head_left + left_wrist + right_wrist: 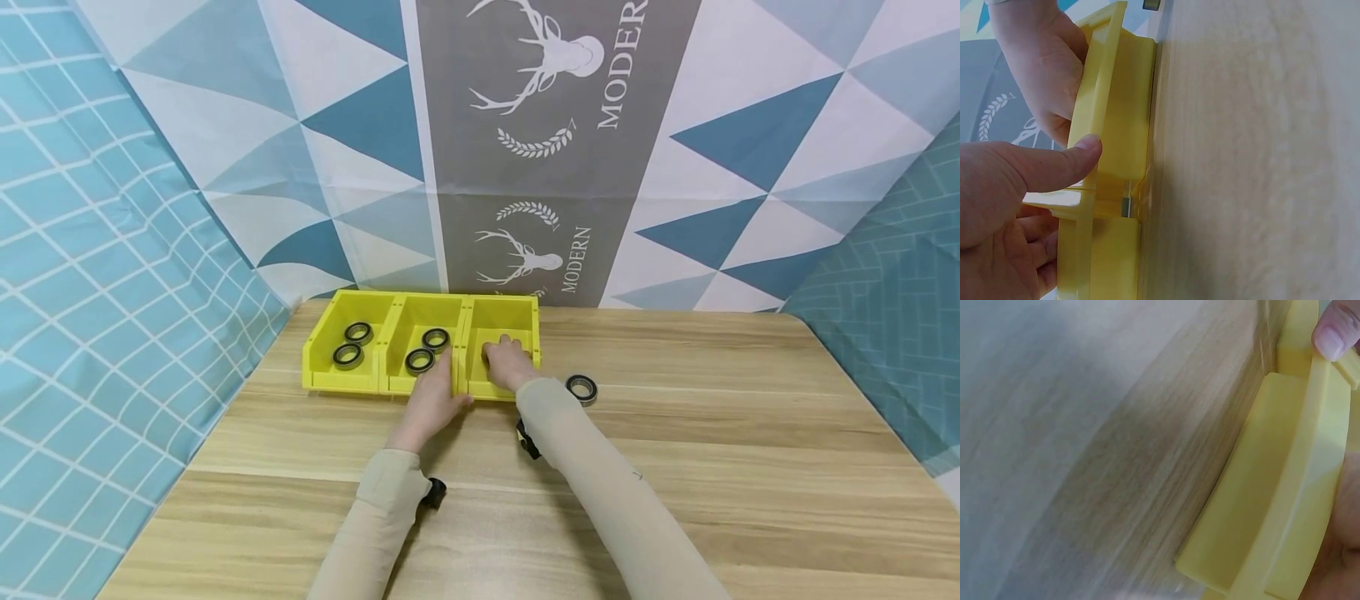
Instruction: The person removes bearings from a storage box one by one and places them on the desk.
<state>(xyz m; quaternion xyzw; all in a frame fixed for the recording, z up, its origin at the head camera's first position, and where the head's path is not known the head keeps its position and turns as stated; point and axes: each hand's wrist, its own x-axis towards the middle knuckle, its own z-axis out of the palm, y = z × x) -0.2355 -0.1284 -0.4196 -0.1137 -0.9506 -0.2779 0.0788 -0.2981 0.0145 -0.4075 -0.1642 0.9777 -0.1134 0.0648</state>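
Note:
Three joined yellow bins (367, 385) stand in a row against the back wall. My left hand (433, 402) grips the front rim where the middle and right bins meet, its thumb (1088, 150) on the outside and its fingers inside. My right hand (510, 363) reaches down into the right bin, fingers curled, pinching a bearing of which only a dark edge shows; the hand hides the rest. Two black-sealed ball bearings (347, 356) lie in the left bin, and two more bearings (436, 339) lie in the middle bin.
Another bearing (581, 389) lies on the wooden table (720, 433), right of the bins and beside the right sleeve. Patterned cloth (525, 167) covers the wall behind. Blue tiled cloth (90, 250) hangs at the left, and a teal sheet (892, 275) at the right.

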